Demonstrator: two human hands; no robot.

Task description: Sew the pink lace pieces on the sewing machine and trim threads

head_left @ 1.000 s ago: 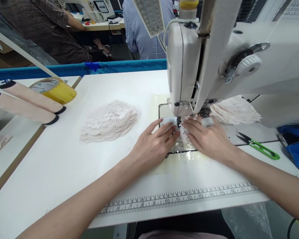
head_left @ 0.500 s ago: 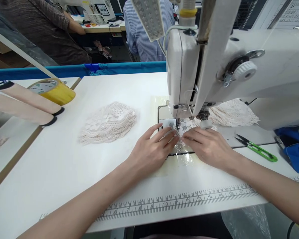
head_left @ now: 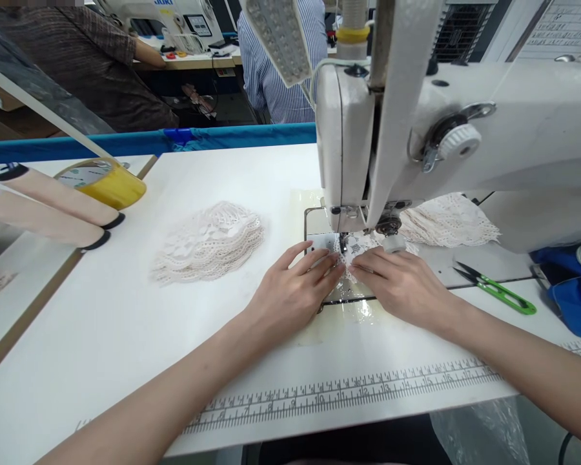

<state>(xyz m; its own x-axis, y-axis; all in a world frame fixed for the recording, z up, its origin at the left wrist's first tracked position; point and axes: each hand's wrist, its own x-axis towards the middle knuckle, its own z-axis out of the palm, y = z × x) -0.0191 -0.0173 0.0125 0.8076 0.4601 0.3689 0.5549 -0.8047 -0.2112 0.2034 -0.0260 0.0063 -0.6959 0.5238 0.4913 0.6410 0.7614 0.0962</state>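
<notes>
Where the table [head_left: 252,174] meets its far left edge, 2 tan tubes with black ends [head_left: 53,200] lie side by side, with a roll of yellow tape [head_left: 104,181] just beyond them. Right of these, a stack of pale lace pieces [head_left: 208,241] sits on the bare white top. Nearer the middle, the left hand [head_left: 290,294] lies flat, palm down, fingers spread a little and pressed onto a small lace piece [head_left: 356,248] that rests on the metal plate under the needle of the white sewing machine [head_left: 440,135]. The right hand [head_left: 401,284] lies flat just beside it, fingers held close together and pointing left, also pressing on the lace piece, so the fingertips of the 2 hands nearly meet in front of the needle. Behind the machine's arm, a second heap of lace [head_left: 448,221] spreads to the right. Farther right, green-handled thread snips [head_left: 496,289] lie on the table, and a blue cloth [head_left: 574,300] sits at the right edge. A printed ruler [head_left: 343,391] runs along the near edge of the table. Far beyond a blue rail, 2 other people sit at another bench, a brown sleeve [head_left: 91,58] and a striped shirt [head_left: 275,71] showing.
</notes>
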